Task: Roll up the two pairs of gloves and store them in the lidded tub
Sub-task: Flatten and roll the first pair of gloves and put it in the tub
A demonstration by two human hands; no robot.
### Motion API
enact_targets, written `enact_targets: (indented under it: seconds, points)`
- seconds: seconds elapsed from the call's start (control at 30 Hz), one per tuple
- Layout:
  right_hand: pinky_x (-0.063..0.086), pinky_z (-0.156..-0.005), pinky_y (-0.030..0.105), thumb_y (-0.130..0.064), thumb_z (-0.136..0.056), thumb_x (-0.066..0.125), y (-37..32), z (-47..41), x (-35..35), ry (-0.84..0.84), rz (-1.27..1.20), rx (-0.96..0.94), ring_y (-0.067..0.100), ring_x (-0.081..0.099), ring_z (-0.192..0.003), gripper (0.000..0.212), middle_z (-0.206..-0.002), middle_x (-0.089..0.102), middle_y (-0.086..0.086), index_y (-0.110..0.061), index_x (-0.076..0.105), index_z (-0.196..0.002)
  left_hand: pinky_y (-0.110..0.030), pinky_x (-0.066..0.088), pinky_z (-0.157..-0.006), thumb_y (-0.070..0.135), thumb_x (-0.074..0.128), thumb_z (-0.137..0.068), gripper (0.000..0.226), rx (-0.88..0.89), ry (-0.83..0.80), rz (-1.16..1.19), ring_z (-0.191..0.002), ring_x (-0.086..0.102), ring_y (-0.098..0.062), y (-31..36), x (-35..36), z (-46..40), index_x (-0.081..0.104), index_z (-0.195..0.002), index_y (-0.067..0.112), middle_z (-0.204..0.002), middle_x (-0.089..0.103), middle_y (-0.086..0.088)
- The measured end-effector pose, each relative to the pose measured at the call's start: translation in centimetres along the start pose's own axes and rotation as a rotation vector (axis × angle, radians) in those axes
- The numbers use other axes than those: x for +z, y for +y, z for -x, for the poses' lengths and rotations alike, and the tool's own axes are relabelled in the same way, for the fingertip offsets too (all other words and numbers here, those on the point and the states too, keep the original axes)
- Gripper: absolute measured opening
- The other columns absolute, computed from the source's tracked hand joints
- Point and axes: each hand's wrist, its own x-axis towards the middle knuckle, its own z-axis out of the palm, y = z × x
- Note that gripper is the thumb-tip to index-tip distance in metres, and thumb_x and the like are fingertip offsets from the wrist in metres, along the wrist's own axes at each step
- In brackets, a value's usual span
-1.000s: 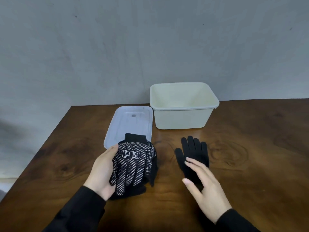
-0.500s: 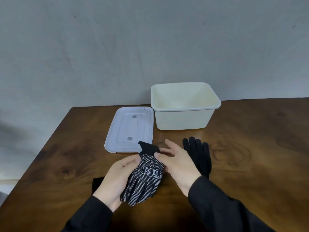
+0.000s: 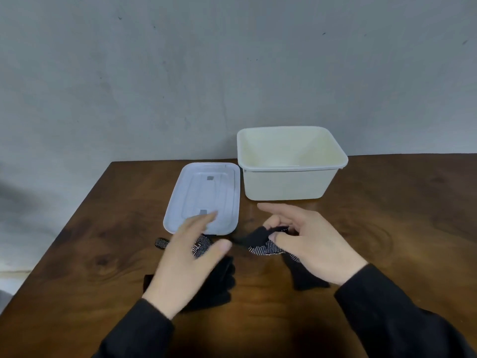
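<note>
Head view: right hand pinches a dotted glove mid-frame; left hand hovers spread, empty (blurred); rolling comes next, tub waiting.

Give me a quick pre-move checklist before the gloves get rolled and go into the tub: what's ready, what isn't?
1. Tub open and upright: ok; it looks empty inside.
2. Lid off and out of the way: ok, flat on the table beside the tub, on its left.
3. Right hand has a secure hold on the dotted glove: ok, pinched at the cuff end.
4. Left hand gripping anything: not ok, open and blurred over the second dotted glove.
5. Any glove rolled: not ok, all lie loose.
6. Plain black gloves paired up: cannot tell, both hands cover them.
</note>
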Motion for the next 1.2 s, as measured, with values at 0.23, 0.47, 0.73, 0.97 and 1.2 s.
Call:
enact_targets:
  seconds: [0.23, 0.47, 0.73, 0.97, 1.2]
  points:
    - [0.047, -0.084, 0.018, -0.025, -0.088, 0.068, 0.0, 0.9, 0.4, 0.434, 0.189, -0.076, -0.005, 0.056, -0.1, 0.028, -0.102, 0.062, -0.019, -0.039, 0.062, -0.112, -0.012, 0.04, -0.054, 0.028, 0.06, -0.095, 0.034, -0.046, -0.092, 0.261, -0.059, 0.053, -0.004, 4.8, 4.0, -0.6, 0.052, -0.068, 0.009, -0.06, 0.056, 0.009]
    - [0.053, -0.092, 0.024, -0.04, -0.09, 0.066, 1.0, 6.0, 1.4, 0.058, -0.111, 0.115, -0.006, 0.062, -0.107, 0.031, -0.112, 0.069, -0.023, -0.044, 0.062, -0.12, -0.025, 0.045, -0.095, 0.01, 0.053, -0.09, 0.032, 0.022, -0.289, 0.33, -0.107, 0.063, -0.004, 3.9, 7.2, 1.5, 0.074, -0.099, 0.033, -0.113, 0.07, 0.012]
    - [0.045, -0.05, 0.018, -0.029, -0.097, 0.058, 1.5, 4.5, -5.4, 0.062, 0.198, 0.144, 0.002, 0.059, -0.055, 0.021, -0.064, 0.064, -0.013, -0.025, 0.065, -0.077, -0.029, 0.053, -0.084, 0.013, 0.055, -0.097, 0.025, 0.02, -0.077, 0.221, -0.092, 0.069, -0.01, -0.4, 9.9, 1.8, 0.072, -0.097, 0.032, -0.098, 0.075, 0.014]
    - [0.052, -0.055, 0.02, -0.025, -0.094, 0.063, 0.9, -2.6, -11.2, 0.201, 0.271, 0.111, 0.003, 0.063, -0.049, 0.012, -0.079, 0.075, -0.008, -0.026, 0.075, -0.091, -0.026, 0.023, -0.113, 0.04, 0.044, -0.093, 0.04, 0.208, -0.117, -0.417, -0.13, 0.047, -0.011, -7.2, 13.7, 0.5, 0.073, -0.112, 0.021, -0.132, 0.062, 0.005]
    - [0.049, -0.09, 0.02, -0.014, -0.091, 0.067, 5.4, -2.0, -8.9, 0.339, 0.322, -0.09, -0.001, 0.064, -0.097, 0.019, -0.102, 0.072, -0.016, -0.026, 0.076, -0.104, -0.018, 0.013, -0.116, 0.038, 0.046, -0.091, 0.037, 0.241, -0.107, -0.447, -0.13, 0.047, -0.008, -7.1, 13.5, 0.5, 0.075, -0.107, 0.021, -0.131, 0.064, 0.004]
